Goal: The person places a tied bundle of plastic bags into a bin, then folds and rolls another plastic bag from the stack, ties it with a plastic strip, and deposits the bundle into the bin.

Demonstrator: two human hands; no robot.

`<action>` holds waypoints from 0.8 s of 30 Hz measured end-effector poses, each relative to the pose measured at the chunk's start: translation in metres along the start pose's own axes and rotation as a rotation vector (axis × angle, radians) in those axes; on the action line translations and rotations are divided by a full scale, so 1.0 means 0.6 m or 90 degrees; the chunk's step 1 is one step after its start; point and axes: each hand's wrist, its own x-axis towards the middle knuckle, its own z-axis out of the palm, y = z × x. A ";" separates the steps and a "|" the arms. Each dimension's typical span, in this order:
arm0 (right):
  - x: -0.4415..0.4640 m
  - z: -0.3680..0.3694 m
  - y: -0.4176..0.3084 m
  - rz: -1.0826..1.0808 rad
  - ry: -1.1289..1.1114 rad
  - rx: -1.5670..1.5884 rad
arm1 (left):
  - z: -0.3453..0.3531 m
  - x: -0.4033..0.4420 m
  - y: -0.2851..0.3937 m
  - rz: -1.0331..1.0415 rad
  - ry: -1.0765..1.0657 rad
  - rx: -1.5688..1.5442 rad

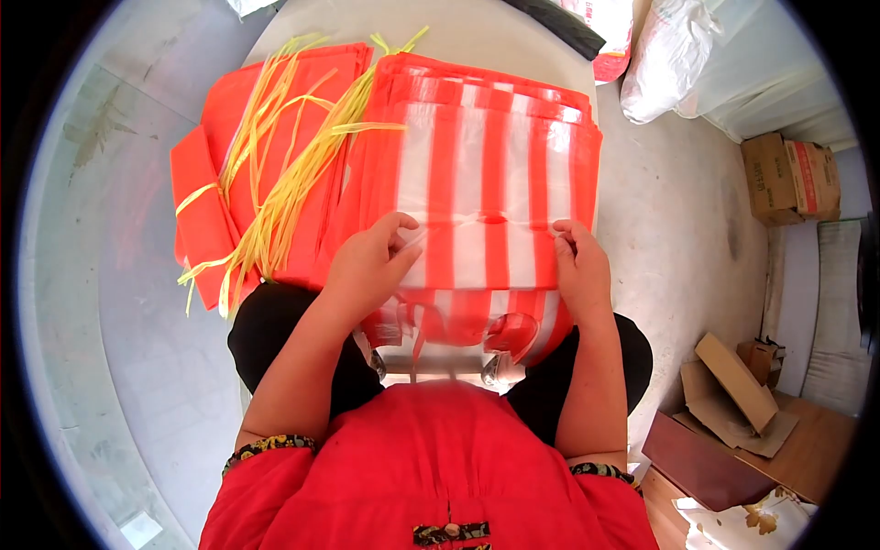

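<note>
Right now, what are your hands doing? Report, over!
Left hand, right hand: at either side of striped plastic bag. Bag: lying atop stack. Yellow plastic strips: across stack's left edge.

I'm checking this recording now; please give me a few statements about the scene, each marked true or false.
1. The left hand is at the striped bags. True.
2. The right hand holds a yellow strip. False: it is at the right side of the striped bags, while the yellow strips lie farther left.
3. The stripes run red and whitish. True.
4. The person's sleeves are blue. False: they are red, with dark patterned cuffs.
5. A cardboard box with a red panel stands at the upper right. True.
</note>
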 end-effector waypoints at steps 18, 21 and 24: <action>0.004 0.017 -0.012 -0.234 0.049 -0.183 | 0.012 0.007 -0.020 0.092 0.089 0.245; 0.009 0.044 -0.037 -0.296 -0.006 -0.108 | 0.013 0.004 -0.008 0.068 0.074 0.232; 0.020 0.067 -0.043 -0.348 -0.033 -0.084 | 0.013 -0.001 -0.005 0.068 0.064 0.214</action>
